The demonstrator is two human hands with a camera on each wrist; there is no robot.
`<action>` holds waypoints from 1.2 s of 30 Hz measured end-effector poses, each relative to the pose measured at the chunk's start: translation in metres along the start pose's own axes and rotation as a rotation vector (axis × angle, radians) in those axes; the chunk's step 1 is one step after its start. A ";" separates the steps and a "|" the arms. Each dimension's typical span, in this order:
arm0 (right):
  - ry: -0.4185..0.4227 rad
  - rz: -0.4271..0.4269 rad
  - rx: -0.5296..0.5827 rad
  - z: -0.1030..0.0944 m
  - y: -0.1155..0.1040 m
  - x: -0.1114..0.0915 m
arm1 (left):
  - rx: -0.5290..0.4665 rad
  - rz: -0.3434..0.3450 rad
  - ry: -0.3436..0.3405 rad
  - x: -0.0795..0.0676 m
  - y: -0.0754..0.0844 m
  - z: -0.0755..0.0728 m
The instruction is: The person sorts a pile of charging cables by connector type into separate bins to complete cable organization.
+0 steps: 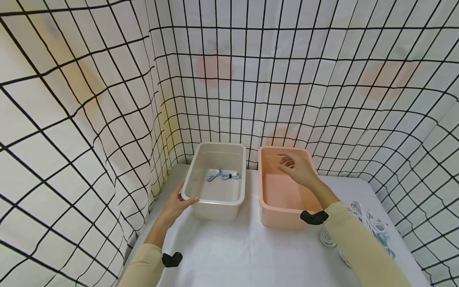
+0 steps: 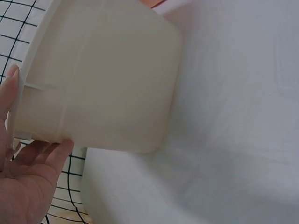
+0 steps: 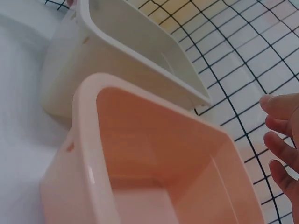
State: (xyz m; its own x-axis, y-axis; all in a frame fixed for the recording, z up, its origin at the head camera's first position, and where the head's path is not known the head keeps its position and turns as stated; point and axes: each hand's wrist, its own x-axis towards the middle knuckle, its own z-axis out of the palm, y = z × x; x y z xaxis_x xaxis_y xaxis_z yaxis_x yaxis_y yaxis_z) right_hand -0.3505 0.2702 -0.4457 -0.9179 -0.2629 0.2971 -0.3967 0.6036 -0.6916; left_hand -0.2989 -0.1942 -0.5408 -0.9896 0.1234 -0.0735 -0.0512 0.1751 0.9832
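Observation:
My left hand [image 1: 174, 206] grips the near-left corner of a beige plastic bin [image 1: 215, 211]. In the left wrist view the thumb is at the rim and the fingers touch the bin's outer side. Two small bundles of light blue cable [image 1: 230, 175] lie on the floor of that bin. Over a peach-coloured bin [image 1: 283, 213] hovers my right hand [image 1: 297, 169], its fingers loosely bent with nothing between them. The right wrist view shows those fingers [image 3: 280, 144] apart from the peach bin's rim. The visible part of the peach bin's inside holds nothing.
Several coiled white cables [image 1: 369, 219] and a light blue cable [image 1: 383, 239] lie at the table's right, partly hidden by my right sleeve. A black wire grid [image 1: 251, 83] rises around the back and sides of the white-covered table [image 1: 229, 255]. The bins stand side by side.

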 end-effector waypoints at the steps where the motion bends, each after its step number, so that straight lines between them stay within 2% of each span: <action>1: 0.010 0.000 -0.015 -0.002 0.002 -0.003 | 0.005 -0.002 0.002 0.000 0.000 0.000; 3: 0.029 -0.001 -0.041 -0.007 0.006 -0.010 | 0.011 -0.006 0.003 0.000 0.000 0.001; 9: 0.053 0.075 -0.087 -0.021 0.021 -0.030 | 0.018 -0.017 0.004 0.000 0.000 0.002; 23: 0.122 0.109 -0.146 -0.048 0.047 -0.073 | 0.032 -0.012 -0.004 -0.002 0.002 0.001; 28: 0.141 0.137 -0.177 -0.057 0.056 -0.087 | 0.039 -0.017 -0.017 -0.002 0.000 -0.002; 36: 0.163 0.191 -0.201 -0.073 0.072 -0.119 | 0.050 -0.015 0.002 -0.001 0.002 -0.002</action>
State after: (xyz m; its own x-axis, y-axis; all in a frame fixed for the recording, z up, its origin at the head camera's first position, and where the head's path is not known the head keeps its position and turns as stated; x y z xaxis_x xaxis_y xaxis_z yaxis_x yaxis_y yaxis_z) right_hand -0.2702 0.3999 -0.4830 -0.9577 -0.0168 0.2873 -0.1953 0.7711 -0.6060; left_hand -0.2977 -0.1956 -0.5384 -0.9890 0.1190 -0.0876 -0.0590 0.2255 0.9725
